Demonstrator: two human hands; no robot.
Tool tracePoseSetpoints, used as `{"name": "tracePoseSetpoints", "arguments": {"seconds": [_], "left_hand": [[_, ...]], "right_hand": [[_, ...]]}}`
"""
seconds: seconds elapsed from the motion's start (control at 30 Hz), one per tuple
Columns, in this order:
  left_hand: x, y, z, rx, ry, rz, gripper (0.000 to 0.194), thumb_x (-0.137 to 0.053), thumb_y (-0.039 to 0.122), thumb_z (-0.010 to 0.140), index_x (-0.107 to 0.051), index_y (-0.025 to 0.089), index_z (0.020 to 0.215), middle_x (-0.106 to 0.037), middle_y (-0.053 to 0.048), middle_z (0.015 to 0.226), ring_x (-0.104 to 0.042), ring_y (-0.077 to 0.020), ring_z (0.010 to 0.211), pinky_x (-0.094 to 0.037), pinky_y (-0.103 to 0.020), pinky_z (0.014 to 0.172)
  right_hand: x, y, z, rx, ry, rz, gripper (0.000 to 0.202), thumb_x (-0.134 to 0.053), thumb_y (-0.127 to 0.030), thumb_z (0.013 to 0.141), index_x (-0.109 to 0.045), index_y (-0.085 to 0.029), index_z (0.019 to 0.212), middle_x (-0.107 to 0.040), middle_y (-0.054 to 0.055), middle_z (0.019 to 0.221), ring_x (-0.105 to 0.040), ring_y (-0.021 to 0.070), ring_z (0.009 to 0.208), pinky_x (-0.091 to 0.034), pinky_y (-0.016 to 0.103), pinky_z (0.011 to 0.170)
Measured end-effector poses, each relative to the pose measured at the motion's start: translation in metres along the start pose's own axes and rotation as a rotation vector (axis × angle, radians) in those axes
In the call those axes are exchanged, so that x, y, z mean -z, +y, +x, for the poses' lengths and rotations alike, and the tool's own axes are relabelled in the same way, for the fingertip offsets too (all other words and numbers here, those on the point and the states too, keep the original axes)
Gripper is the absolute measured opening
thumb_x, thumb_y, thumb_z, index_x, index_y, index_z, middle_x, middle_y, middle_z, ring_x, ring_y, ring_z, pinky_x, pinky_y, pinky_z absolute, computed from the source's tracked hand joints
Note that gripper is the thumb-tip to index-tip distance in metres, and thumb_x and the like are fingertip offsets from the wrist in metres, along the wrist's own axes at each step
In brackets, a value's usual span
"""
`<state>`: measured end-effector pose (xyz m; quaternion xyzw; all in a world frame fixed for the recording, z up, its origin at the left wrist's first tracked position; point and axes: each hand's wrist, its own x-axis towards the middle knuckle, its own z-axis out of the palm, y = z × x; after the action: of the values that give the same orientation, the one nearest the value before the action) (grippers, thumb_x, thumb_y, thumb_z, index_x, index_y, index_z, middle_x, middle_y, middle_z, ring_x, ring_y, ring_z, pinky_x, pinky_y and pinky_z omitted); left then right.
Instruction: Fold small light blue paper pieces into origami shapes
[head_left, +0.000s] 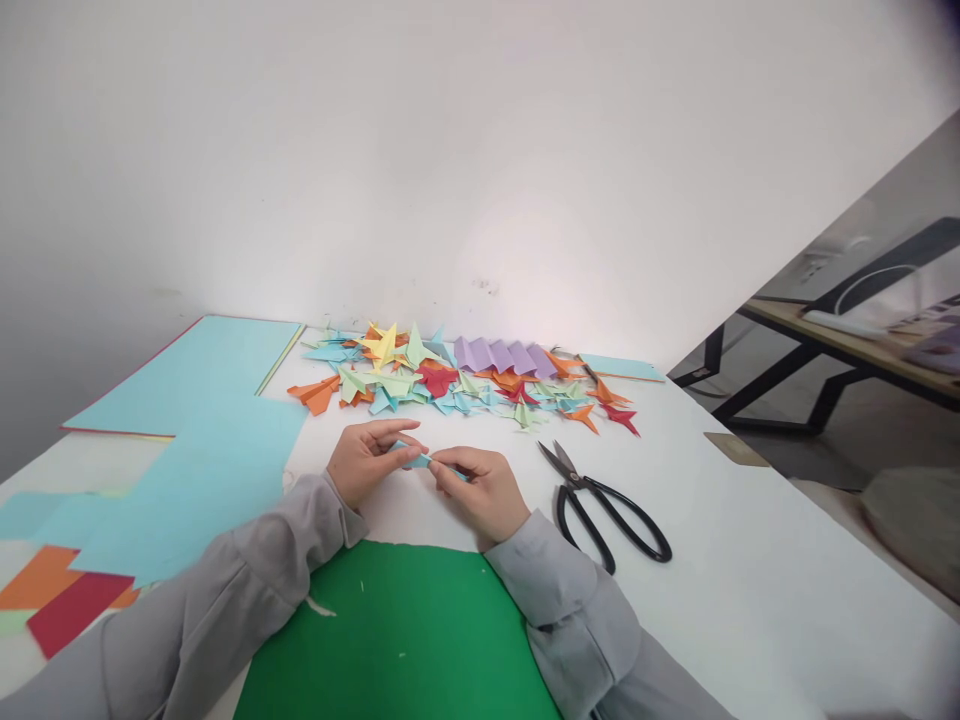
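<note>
Between my two hands is a small folded piece of light-blue paper (pixel 412 459), held just above the white table. My left hand (pixel 369 458) grips its left part between thumb and fingers, which hide some of it. At the other end, my right hand (pixel 480 485) pinches the paper's tip with thumb and forefinger. Open-bladed black-handled scissors (pixel 576 482) lie to the right of my right hand. Beyond both hands spreads a pile of folded paper planes (pixel 397 384) in orange, yellow, green, blue and red.
Light-blue paper sheets (pixel 202 450) cover the table's left side, with orange and red paper pieces (pixel 75 610) nearer me. A green mat (pixel 397 640) lies under my forearms. Pleated purple paper (pixel 502 356) rests on the pile. A white wall (pixel 450 150) stands behind.
</note>
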<state>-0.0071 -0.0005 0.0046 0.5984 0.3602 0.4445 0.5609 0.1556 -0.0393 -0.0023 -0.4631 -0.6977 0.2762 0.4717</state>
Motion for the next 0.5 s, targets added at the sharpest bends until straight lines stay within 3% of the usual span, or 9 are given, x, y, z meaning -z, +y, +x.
{"name": "tracePoseSetpoints", "arguments": {"seconds": [0.23, 0.5], "left_hand": [[0.0028, -0.0022, 0.0027, 0.054, 0.047, -0.050, 0.045, -0.074, 0.028, 0.057, -0.062, 0.011, 0.097, -0.071, -0.008, 0.075, -0.066, -0.0201, 0.074, -0.048, -0.035, 0.079], [0.0026, -0.0020, 0.0026, 0.095, 0.042, -0.092, 0.041, -0.074, 0.028, 0.057, -0.064, 0.011, 0.092, -0.071, -0.008, 0.073, -0.066, -0.0210, 0.074, -0.048, -0.036, 0.080]], "right_hand": [[-0.0004, -0.0028, -0.0007, 0.185, 0.068, -0.173, 0.018, -0.050, -0.022, 0.078, -0.067, -0.019, 0.074, -0.062, 0.002, 0.056, -0.055, 0.0128, 0.052, -0.042, 0.024, 0.053], [-0.0007, -0.0018, -0.0011, 0.191, 0.070, -0.172, 0.019, -0.050, -0.022, 0.079, -0.068, -0.019, 0.075, -0.061, 0.001, 0.055, -0.055, 0.0128, 0.052, -0.042, 0.024, 0.053]]}}
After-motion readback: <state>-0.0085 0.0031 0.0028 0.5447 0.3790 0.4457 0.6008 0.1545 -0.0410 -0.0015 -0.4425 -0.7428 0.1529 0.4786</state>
